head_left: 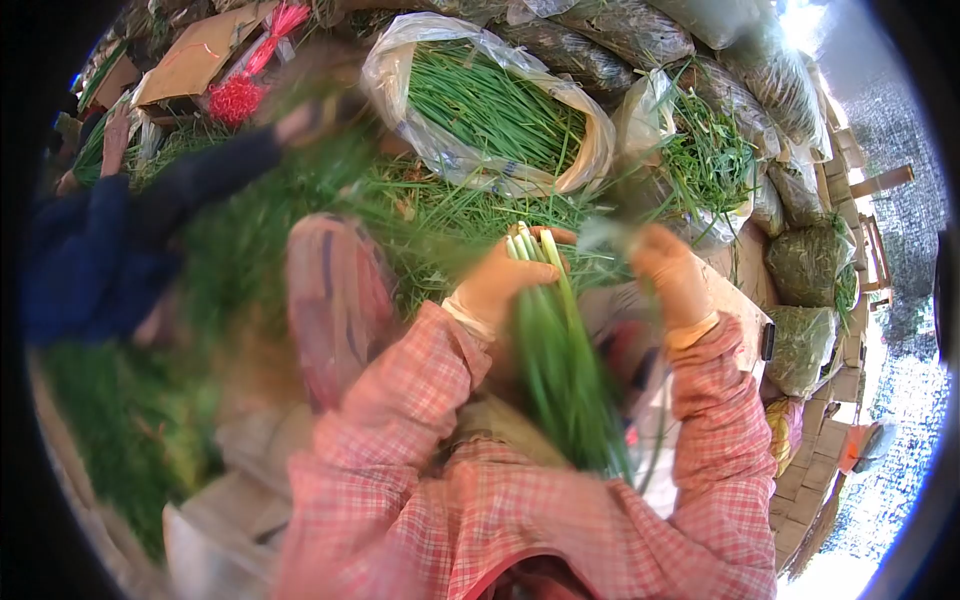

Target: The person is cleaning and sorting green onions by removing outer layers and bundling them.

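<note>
My left hand, in a thin glove, is wrapped round a bunch of spring onions. Their pale root ends stick up above the fingers and the blurred green leaves hang down over my lap. To the right, my gloved right hand is raised with its fingers curled together. A whitish blur shows at its fingertips; I cannot tell what it is. Beyond both hands, an open clear plastic bag holds many long green stalks.
Loose greens cover the ground ahead. A smaller bag of leafy greens stands at right, near stacked full bags. At left, a co-worker's dark sleeve reaches across. Pink ties hang by a cardboard box.
</note>
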Tool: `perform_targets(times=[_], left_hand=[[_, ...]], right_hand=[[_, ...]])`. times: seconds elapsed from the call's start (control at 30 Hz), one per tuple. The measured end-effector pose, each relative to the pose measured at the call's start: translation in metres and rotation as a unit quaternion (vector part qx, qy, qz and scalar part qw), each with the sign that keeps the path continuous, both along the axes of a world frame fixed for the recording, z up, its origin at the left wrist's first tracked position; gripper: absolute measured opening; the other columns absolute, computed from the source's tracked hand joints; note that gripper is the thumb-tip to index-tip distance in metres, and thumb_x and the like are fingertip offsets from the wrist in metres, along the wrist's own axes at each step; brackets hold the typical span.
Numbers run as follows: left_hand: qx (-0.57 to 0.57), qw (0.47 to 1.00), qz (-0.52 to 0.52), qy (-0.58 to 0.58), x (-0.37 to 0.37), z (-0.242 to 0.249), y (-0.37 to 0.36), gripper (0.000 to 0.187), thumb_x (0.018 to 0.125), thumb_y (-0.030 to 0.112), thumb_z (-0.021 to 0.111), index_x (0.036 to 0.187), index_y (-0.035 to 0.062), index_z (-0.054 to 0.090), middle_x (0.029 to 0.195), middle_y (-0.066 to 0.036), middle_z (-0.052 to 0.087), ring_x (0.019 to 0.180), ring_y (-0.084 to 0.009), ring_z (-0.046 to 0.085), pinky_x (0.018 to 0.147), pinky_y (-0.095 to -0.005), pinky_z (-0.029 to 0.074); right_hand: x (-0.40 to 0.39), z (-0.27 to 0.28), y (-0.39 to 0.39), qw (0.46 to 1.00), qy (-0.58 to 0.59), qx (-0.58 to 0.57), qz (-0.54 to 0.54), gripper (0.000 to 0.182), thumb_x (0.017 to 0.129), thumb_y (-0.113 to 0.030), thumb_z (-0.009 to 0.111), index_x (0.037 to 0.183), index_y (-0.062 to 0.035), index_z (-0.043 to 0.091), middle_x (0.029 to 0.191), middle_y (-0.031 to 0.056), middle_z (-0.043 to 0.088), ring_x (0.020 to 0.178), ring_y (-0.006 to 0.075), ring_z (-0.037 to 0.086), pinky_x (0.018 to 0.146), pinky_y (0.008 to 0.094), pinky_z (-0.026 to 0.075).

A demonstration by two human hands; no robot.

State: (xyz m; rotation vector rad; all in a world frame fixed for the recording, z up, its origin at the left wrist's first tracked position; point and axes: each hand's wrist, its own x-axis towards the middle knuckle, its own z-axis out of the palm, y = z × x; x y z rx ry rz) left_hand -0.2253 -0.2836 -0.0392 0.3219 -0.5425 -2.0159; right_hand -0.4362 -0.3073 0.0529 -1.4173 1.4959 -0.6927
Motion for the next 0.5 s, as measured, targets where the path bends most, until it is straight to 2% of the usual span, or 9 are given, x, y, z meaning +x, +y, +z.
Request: perform_targets(times=[0.03, 0.1, 0.13, 0.2, 0.3, 0.37, 0.43, 0.5], left_hand=[[0.006, 1.000, -0.002, -0.005, 0.002, 0.003, 0.001, 0.041, 0.071, 0.001, 0.062, 0.111, 0.0003, 0.053, 0.088, -0.007, 0.061, 0.079, -0.0153, 0.059, 0.073, -0.0294, 0.049], [0.024, 1.000, 0.000, 0.003, 0.004, 0.005, 0.001, 0.038, 0.071, 0.000, 0.060, 0.109, 0.0001, 0.053, 0.087, -0.007, 0.061, 0.078, -0.0160, 0.059, 0.073, -0.0299, 0.049], [0.037, 0.999, 0.003, 0.016, 0.004, 0.005, 0.003, 0.036, 0.071, 0.000, 0.059, 0.107, 0.0002, 0.053, 0.087, -0.007, 0.061, 0.078, -0.0163, 0.059, 0.072, -0.0300, 0.049], [0.056, 0.998, 0.006, 0.028, 0.003, 0.004, 0.006, 0.033, 0.072, 0.000, 0.058, 0.104, 0.0004, 0.054, 0.087, -0.008, 0.061, 0.078, -0.0168, 0.058, 0.073, -0.0302, 0.049], [0.050, 0.998, 0.023, 0.015, 0.002, -0.005, 0.003, 0.029, 0.073, 0.001, 0.058, 0.102, 0.0010, 0.055, 0.088, -0.008, 0.061, 0.079, -0.0173, 0.058, 0.074, -0.0302, 0.048], [0.025, 0.999, 0.032, -0.015, 0.000, -0.014, 0.001, 0.029, 0.073, 0.003, 0.058, 0.102, 0.0014, 0.055, 0.088, -0.008, 0.061, 0.080, -0.0176, 0.058, 0.075, -0.0302, 0.048], [0.036, 0.999, 0.037, -0.011, 0.001, -0.009, 0.004, 0.028, 0.074, 0.003, 0.059, 0.102, 0.0017, 0.055, 0.088, -0.008, 0.061, 0.081, -0.0178, 0.058, 0.076, -0.0301, 0.048], [0.055, 0.998, 0.043, -0.007, 0.002, -0.006, 0.006, 0.028, 0.074, 0.003, 0.059, 0.102, 0.0018, 0.055, 0.089, -0.008, 0.061, 0.083, -0.0179, 0.058, 0.077, -0.0302, 0.047]], right_hand=[[-0.008, 0.008, -0.010, 1.000, 0.014, -0.011, -0.018, 0.007, 0.077, -0.010, 0.056, 0.080, -0.0038, 0.056, 0.067, -0.0004, 0.049, 0.064, 0.0087, 0.044, 0.056, 0.0239, 0.036], [-0.028, 0.019, -0.038, 0.989, 0.068, -0.125, -0.025, 0.013, 0.076, -0.014, 0.061, 0.082, -0.0022, 0.057, 0.070, 0.0035, 0.053, 0.063, 0.0125, 0.047, 0.058, 0.0260, 0.039], [-0.033, 0.023, -0.047, 0.960, 0.178, -0.216, -0.016, 0.016, 0.076, -0.016, 0.063, 0.083, -0.0019, 0.058, 0.072, 0.0053, 0.054, 0.063, 0.0138, 0.049, 0.059, 0.0268, 0.040], [-0.035, 0.033, -0.056, 0.841, 0.385, -0.380, 0.001, 0.022, 0.076, -0.020, 0.067, 0.085, -0.0012, 0.059, 0.075, 0.0088, 0.057, 0.064, 0.0163, 0.052, 0.060, 0.0282, 0.043], [-0.011, 0.023, -0.031, 0.896, 0.315, -0.297, 0.100, 0.030, 0.074, -0.025, 0.071, 0.089, -0.0003, 0.060, 0.082, 0.0126, 0.059, 0.069, 0.0182, 0.056, 0.063, 0.0294, 0.045], [0.018, 0.008, -0.003, 0.960, 0.173, -0.123, 0.182, 0.029, 0.075, -0.024, 0.071, 0.088, -0.0002, 0.061, 0.076, 0.0095, 0.059, 0.068, 0.0158, 0.056, 0.062, 0.0294, 0.045], [0.042, 0.000, 0.016, 0.974, 0.099, 0.037, 0.202, 0.027, 0.075, -0.024, 0.071, 0.085, -0.0001, 0.062, 0.067, 0.0048, 0.058, 0.063, 0.0137, 0.054, 0.059, 0.0283, 0.044], [0.042, -0.024, 0.018, 0.984, 0.037, 0.047, 0.170, 0.023, 0.075, -0.022, 0.070, 0.082, -0.0011, 0.062, 0.062, 0.0019, 0.055, 0.059, 0.0112, 0.051, 0.055, 0.0264, 0.042]])
